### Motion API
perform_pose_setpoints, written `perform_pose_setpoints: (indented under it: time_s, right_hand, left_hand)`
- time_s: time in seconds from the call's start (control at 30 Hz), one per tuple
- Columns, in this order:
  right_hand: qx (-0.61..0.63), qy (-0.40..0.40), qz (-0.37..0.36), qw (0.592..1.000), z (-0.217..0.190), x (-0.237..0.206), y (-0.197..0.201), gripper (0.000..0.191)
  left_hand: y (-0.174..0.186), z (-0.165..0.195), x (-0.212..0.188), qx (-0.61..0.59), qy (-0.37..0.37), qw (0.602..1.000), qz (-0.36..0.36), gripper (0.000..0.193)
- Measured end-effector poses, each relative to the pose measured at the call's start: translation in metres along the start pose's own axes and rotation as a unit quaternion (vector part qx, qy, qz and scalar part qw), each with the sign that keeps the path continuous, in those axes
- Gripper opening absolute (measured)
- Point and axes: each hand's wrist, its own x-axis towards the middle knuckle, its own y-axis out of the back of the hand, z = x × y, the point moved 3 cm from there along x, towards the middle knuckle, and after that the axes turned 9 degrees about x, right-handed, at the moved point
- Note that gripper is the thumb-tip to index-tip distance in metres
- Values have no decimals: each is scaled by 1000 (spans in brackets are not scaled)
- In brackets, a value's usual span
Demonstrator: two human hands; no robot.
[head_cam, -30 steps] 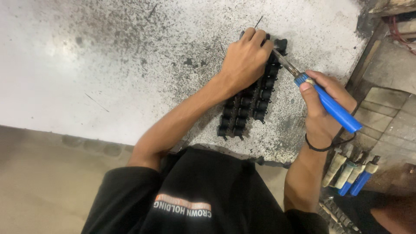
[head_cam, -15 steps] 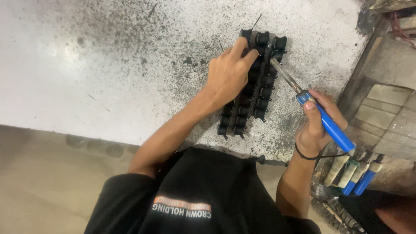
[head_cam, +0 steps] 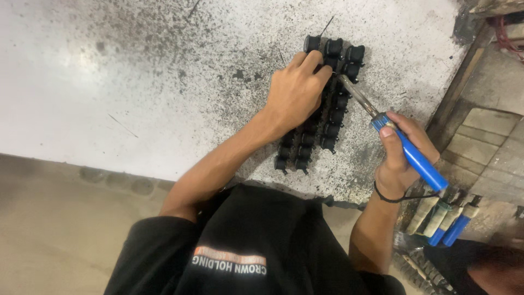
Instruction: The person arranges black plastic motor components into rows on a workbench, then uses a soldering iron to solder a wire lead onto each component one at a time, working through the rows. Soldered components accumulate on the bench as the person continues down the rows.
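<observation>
Shifted slightly, left hand (head_cam: 297, 93) presses black parts (head_cam: 333, 117); right hand (head_cam: 401, 158) fingers grip blue-handled tool (head_cam: 406, 150).

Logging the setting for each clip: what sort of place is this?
Probably a small workshop or repair bench. A soot-stained white worktop carries rows of small black parts, the right hand holds a blue-handled soldering-type tool to them, and more blue-handled tools stand beside a tiled floor.
</observation>
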Motion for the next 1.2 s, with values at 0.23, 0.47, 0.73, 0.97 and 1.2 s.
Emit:
perform_pose_setpoints:
  time_s: [0.23, 0.47, 0.73, 0.97, 1.2]
  right_hand:
    - [-28, 2, -38, 999, -12, 9, -10, 23]
    - [-54, 7, -69, 996, -27, 8, -3, 27]
    - [86, 13, 49, 995, 20, -24, 8, 33]
    - [30, 5, 17, 999, 17, -34, 10, 33]
    - [-26, 22, -33, 999, -8, -24, -1, 32]
  left_hand:
    - [-11, 5, 4, 2, -14, 1000, -20, 17]
    - [-19, 2, 7, 8, 5, 999, -40, 23]
    - [22, 1, -25, 11, 9, 999, 34, 29]
    - [14, 8, -25, 5, 5, 1000, -17, 26]
    - [5, 10, -20, -8, -25, 999, -30, 24]
